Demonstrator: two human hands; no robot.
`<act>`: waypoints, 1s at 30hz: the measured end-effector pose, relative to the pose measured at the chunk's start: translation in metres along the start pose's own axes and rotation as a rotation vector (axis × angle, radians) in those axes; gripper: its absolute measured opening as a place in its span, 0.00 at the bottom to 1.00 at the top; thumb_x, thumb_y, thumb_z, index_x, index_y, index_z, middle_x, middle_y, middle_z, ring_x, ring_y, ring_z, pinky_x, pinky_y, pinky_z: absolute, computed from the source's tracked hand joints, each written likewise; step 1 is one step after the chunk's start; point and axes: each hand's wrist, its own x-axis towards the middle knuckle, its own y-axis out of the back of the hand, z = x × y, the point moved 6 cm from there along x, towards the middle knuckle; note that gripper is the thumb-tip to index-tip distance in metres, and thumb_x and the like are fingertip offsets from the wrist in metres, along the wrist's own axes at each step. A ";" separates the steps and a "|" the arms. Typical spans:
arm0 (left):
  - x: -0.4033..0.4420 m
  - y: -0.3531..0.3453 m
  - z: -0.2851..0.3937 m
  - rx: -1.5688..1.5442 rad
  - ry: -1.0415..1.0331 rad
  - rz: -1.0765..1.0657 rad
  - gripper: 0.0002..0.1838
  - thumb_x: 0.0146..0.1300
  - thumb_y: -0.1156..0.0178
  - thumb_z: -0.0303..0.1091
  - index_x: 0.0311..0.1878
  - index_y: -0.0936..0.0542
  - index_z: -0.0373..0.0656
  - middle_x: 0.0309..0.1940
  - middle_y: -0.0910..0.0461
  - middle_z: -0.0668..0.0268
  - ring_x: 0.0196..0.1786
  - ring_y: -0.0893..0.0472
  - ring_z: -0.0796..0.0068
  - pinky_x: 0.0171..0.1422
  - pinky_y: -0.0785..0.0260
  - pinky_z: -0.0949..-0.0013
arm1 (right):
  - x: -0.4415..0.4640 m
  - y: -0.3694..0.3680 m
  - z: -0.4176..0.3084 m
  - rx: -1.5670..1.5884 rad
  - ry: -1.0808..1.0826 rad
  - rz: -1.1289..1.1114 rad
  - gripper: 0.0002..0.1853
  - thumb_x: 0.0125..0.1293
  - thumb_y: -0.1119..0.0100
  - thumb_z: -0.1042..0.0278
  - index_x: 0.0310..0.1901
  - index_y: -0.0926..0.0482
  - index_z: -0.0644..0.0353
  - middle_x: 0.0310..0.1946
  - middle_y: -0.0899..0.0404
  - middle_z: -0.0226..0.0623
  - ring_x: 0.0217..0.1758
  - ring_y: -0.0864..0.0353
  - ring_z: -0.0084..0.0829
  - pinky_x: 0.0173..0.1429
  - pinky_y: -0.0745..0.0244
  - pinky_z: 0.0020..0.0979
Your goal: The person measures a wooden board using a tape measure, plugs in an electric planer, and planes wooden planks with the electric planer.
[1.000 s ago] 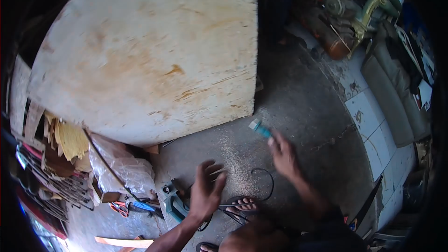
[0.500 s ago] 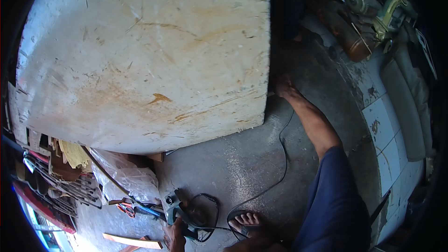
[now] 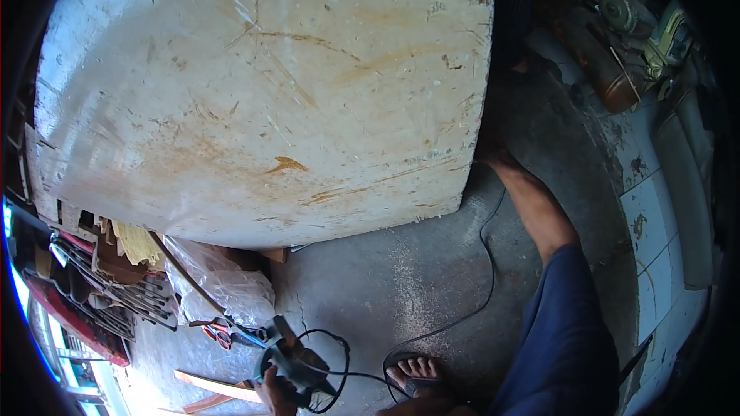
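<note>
My left hand [image 3: 275, 391] is wrapped round the handle of a dark green power tool [image 3: 291, 360] at the lower left. A black cord [image 3: 447, 327] loops beside the tool, passes my sandalled foot and runs up toward the table's right edge. My right arm stretches out there, and my right hand [image 3: 493, 156] is partly hidden in shadow at the edge of the large worn white table [image 3: 254, 108]. Its fingers cannot be made out, nor can anything in them. Pale sawdust [image 3: 410, 293] lies on the floor below the table's corner.
At left are clear plastic [image 3: 223, 281], metal rods, orange-handled scissors [image 3: 219, 335] and wood strips [image 3: 220, 387]. Machinery parts [image 3: 617, 11] and a grey cushion [image 3: 682, 200] lie at right. Another person's foot shows in the shadow beyond the table.
The teal-ended plug or tool has gone from sight as my right hand reached to the table's edge. My left hand took hold of the power tool and raised it slightly.
</note>
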 end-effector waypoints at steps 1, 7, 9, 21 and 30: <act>0.004 0.012 0.011 -0.040 0.001 -0.042 0.10 0.65 0.37 0.39 0.41 0.23 0.44 0.15 0.31 0.70 0.14 0.29 0.75 0.16 0.35 0.68 | -0.003 0.004 -0.002 0.009 -0.025 -0.035 0.12 0.65 0.40 0.62 0.45 0.11 0.52 0.45 0.11 0.42 0.49 0.10 0.42 0.52 0.15 0.43; 0.112 0.173 0.005 1.315 -0.891 -0.267 0.32 0.59 0.39 0.61 0.12 0.22 0.43 0.12 0.25 0.62 0.23 0.23 0.61 0.69 0.31 0.58 | -0.008 0.060 -0.012 0.081 -0.163 -0.245 0.15 0.66 0.40 0.61 0.50 0.12 0.54 0.47 0.11 0.43 0.52 0.11 0.44 0.56 0.16 0.43; 0.100 0.183 0.045 0.816 -0.254 -0.283 0.32 0.61 0.40 0.62 0.16 0.21 0.42 0.13 0.24 0.60 0.24 0.21 0.63 0.66 0.28 0.58 | -0.018 0.065 -0.013 0.065 -0.247 -0.421 0.15 0.67 0.41 0.61 0.51 0.13 0.54 0.47 0.12 0.44 0.53 0.11 0.44 0.57 0.17 0.43; -0.018 0.104 0.134 0.265 -0.034 0.193 0.17 0.63 0.38 0.48 0.32 0.18 0.42 0.17 0.25 0.67 0.21 0.24 0.74 0.37 0.33 0.66 | -0.028 0.080 -0.016 0.092 -0.165 -0.346 0.16 0.73 0.47 0.61 0.52 0.14 0.59 0.48 0.12 0.46 0.53 0.12 0.47 0.58 0.18 0.46; -0.057 0.124 0.144 0.283 -0.182 0.128 0.08 0.63 0.35 0.38 0.39 0.19 0.44 0.17 0.31 0.74 0.14 0.30 0.82 0.15 0.40 0.73 | -0.031 -0.014 0.012 0.223 0.028 0.014 0.21 0.74 0.45 0.58 0.63 0.23 0.59 0.58 0.19 0.50 0.58 0.18 0.49 0.62 0.23 0.47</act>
